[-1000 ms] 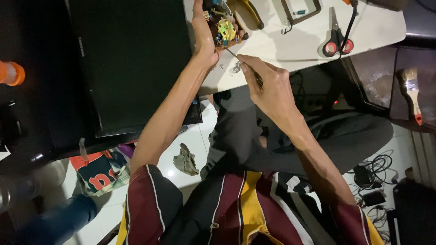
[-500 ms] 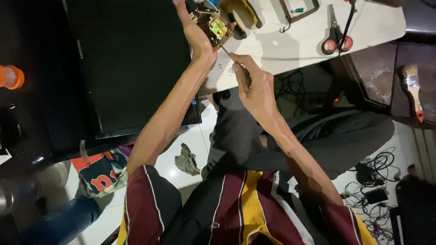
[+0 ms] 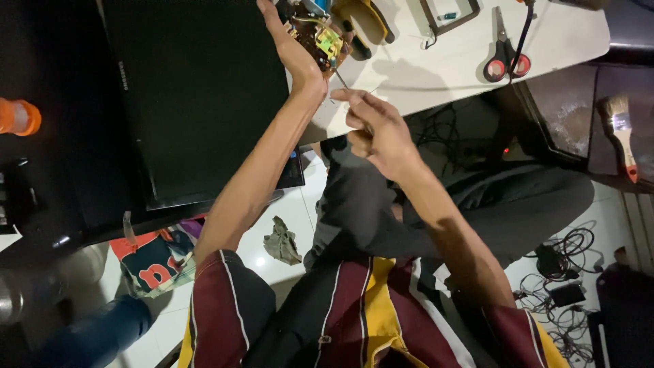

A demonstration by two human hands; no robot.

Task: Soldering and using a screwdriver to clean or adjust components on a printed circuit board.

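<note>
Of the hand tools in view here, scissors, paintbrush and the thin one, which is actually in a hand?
The thin tool, pinched in the right hand. The scissors lie on the white table; the paintbrush lies off to the side.

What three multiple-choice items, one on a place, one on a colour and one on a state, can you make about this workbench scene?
1. Where do the scissors lie?
A. on the white table
B. on the floor
C. in the person's lap

2. What colour are the scissors' handle rings?
A. green
B. red
C. white

3. How does the left hand stand to the circuit board?
A. far from it
B. flat on the floor
C. gripping it

Answers:
1. A, they rest on the white top, right of the board.
2. B, both rings show red.
3. C, the left hand is closed around the board, while the right hand pinches a thin tool pointed at it.
</note>
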